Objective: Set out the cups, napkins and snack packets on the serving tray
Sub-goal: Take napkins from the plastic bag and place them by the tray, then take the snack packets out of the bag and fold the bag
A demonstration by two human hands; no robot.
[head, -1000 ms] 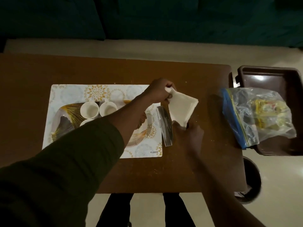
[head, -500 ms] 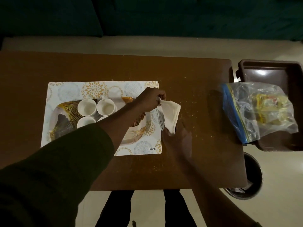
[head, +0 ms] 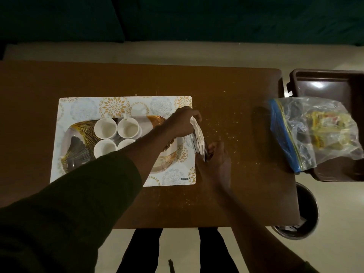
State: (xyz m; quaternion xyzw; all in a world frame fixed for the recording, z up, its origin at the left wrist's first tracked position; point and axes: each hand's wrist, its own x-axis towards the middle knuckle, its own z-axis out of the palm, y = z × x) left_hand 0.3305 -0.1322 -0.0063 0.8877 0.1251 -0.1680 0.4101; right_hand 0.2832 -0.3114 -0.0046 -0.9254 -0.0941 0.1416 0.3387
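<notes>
Several white cups (head: 105, 128) stand together on a serving tray (head: 77, 142) with a gold fan pattern, which lies on a floral placemat (head: 82, 107). At the tray's right edge, a white folded napkin (head: 199, 137) stands on edge in a napkin holder. My left hand (head: 182, 125) pinches the napkin's top. My right hand (head: 216, 160) grips its lower end and the holder. A clear zip bag of yellow snack packets (head: 323, 131) rests to the right, partly on a brown bin.
The brown wooden table (head: 226, 91) carries scattered crumbs. A dark brown plastic bin (head: 327, 85) sits off the table's right edge, and a round dark bucket (head: 303, 219) stands on the floor below it. A dark green sofa (head: 177, 16) runs behind.
Both hands brought the napkin left and down from above the table to the tray's right edge. It went from hanging spread out to tucked narrow on edge.
</notes>
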